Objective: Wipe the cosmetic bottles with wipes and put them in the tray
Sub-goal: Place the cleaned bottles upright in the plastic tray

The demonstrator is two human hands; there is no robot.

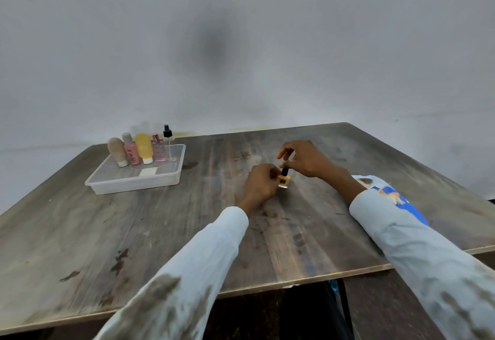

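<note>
Centrally, nail polish bottle between left fingers, right fingers pinching cap.

Five bottles stand in the tray, left of the small bottle on the table.

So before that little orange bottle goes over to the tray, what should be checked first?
1. Small orange bottle firmly held: ok, left hand grips its body, right hand pinches its black cap.
2. Cap on: ok.
3. Wiped clean: cannot tell, no wipe visible.
4. Space in tray: ok, front part bare.
5. Five bottles in tray stand upright: ok.
6. Path across table: ok.
</note>
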